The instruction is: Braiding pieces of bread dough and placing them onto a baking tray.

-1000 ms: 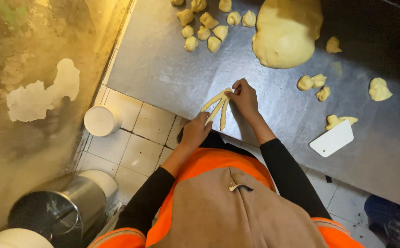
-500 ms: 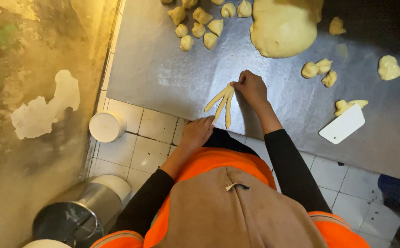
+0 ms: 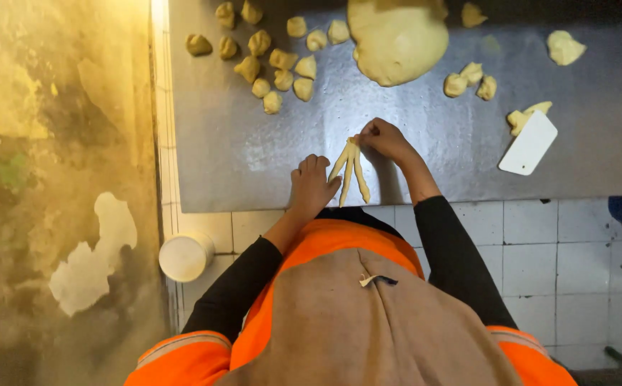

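Note:
Three thin dough strands (image 3: pixel 349 170) lie fanned out on the steel worktop (image 3: pixel 254 150), joined at their far end. My right hand (image 3: pixel 386 139) pinches that joined tip with closed fingers. My left hand (image 3: pixel 312 187) rests flat on the worktop beside the leftmost strand, its fingers touching it near the front edge.
A big dough mass (image 3: pixel 396 39) sits at the back. Several small dough pieces (image 3: pixel 275 68) lie back left, others (image 3: pixel 468 80) at the right. A white scraper (image 3: pixel 529 143) lies right. A white cup (image 3: pixel 184 256) stands on the tiled floor, beside a stained wall (image 3: pixel 53 179).
The strands have drawn closer together into a narrower fan. My left hand has moved up from the worktop edge to the leftmost strand. The view has shifted.

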